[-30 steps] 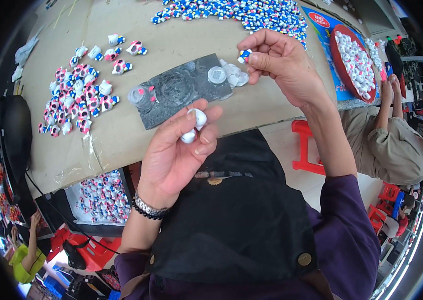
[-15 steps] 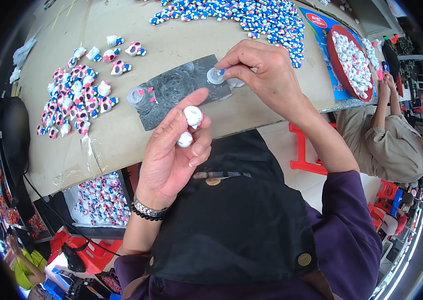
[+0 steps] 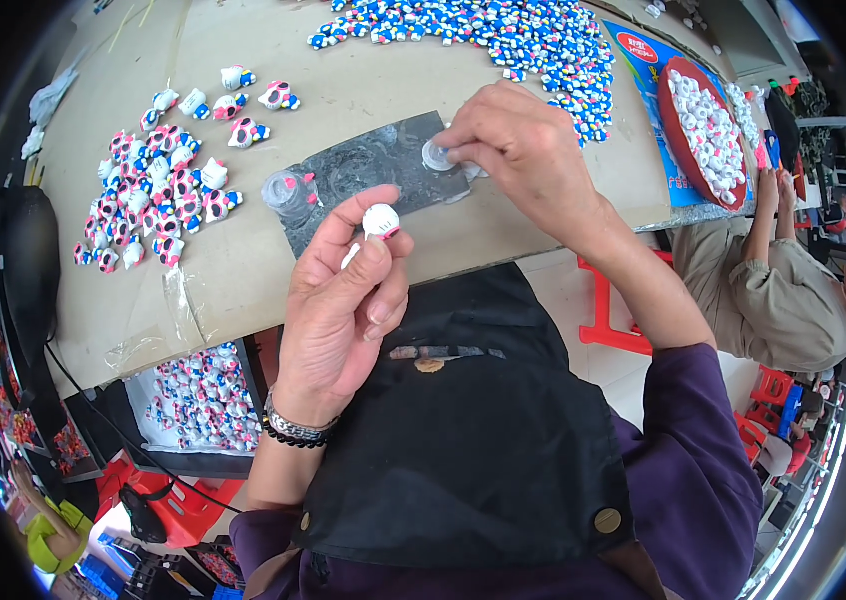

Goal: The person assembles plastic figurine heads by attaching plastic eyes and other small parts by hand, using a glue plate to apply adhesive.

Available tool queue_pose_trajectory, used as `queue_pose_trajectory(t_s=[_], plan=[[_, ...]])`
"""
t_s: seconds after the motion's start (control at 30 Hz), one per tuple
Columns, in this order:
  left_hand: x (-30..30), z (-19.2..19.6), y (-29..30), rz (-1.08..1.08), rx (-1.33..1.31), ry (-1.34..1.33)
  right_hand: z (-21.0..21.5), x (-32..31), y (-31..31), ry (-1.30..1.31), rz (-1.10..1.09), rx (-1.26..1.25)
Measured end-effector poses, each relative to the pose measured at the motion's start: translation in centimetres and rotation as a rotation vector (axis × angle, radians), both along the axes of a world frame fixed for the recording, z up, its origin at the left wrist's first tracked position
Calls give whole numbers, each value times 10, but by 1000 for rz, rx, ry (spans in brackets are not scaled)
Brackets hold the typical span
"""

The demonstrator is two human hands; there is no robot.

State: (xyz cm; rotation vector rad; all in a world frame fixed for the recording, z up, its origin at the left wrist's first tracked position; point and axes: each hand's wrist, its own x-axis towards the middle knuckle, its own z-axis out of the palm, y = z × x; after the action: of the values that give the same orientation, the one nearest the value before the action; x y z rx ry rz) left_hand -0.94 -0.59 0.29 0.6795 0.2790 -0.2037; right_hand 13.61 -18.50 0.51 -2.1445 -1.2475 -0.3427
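My left hand (image 3: 328,310) is closed round a small white figure head (image 3: 381,219) with pink trim, raised between thumb and fingers. A second white piece (image 3: 351,255) shows partly behind the thumb. Over the dark grey mat (image 3: 363,170), my right hand (image 3: 528,150) is pinched, with its fingertips at a small clear dish (image 3: 435,155). The small blue figure body seen in that pinch a moment earlier is now hidden by the fingers. Another clear dish (image 3: 283,190) sits at the mat's left end, with pink pieces (image 3: 311,190) beside it.
Assembled figures (image 3: 158,190) lie heaped on the table's left. Many blue bodies (image 3: 503,40) spread across the back. A red bowl of white heads (image 3: 708,130) stands at the right on a blue sheet (image 3: 648,70). Below the table edge is a tray of figures (image 3: 205,400). Another person (image 3: 773,270) sits far right.
My left fingers have turned the white head and closed further, covering more of the second piece. My right fingertips have lowered to the clear dish, and the blue body has gone from sight.
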Motion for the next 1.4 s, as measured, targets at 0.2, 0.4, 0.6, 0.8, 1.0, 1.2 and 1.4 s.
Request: queue_pose_trajectory(t_s=[0.2,0.4,0.6,0.8,1.0,1.2,1.4], plan=[[10,-3,-9,35,98,-79,0,-9,-2,699,-214,385],[25,2,-18,66,178,-90,15,-29,8,1182,-189,753],[27,-4,-25,106,144,-138,10,-46,19,1003,-51,826],[25,-6,-26,123,209,-171,10,-52,21,919,-56,717],[26,-10,-27,138,333,-266,10,-58,18,719,-36,616],[22,-13,-21,164,525,-363,7,-58,21,414,-36,543],[20,5,-14,195,612,-309,27,-46,24,247,50,516]])
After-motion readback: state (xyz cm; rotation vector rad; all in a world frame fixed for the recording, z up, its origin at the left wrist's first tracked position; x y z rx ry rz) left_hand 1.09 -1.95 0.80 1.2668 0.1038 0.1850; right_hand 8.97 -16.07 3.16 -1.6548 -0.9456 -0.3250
